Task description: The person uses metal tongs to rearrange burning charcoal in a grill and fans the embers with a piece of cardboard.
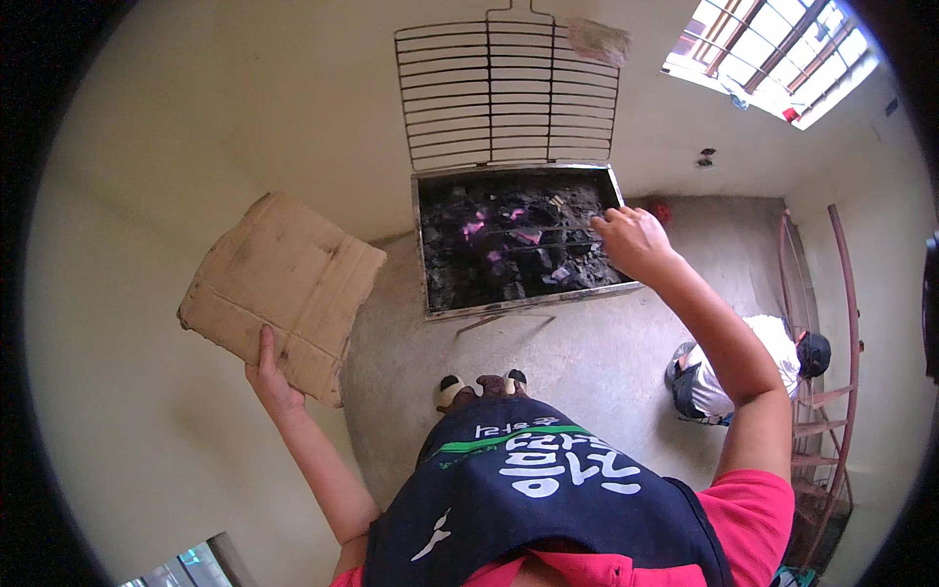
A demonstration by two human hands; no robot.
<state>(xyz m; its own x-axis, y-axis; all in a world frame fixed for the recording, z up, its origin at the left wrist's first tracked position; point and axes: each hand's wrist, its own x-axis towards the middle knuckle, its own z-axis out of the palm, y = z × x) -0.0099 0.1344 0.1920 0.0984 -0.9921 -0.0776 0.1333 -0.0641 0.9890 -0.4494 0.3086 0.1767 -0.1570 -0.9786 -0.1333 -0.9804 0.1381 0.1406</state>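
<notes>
My left hand [276, 380] grips the lower edge of a flat piece of brown cardboard [282, 282], raised left of the charcoal grill. In my right hand [637, 238] is the end of thin metal tongs [557, 237], reaching over the grill's right side. Their far ends lie among the coals. The rectangular metal charcoal grill [528, 296] holds dark charcoal [539, 257], grey ash and several glowing pieces. A hinged-looking wire grill rack [517, 95] stands up behind the tray, with a pale crumpled piece [600, 42] at its top right corner.
A person [744, 367] in a white top and dark cap is low down at the right, near a reddish metal ladder [843, 389]. Pale walls [293, 110] stand behind and left of the grill. A barred window [770, 55] is at the upper right. My feet [480, 387] are below the grill.
</notes>
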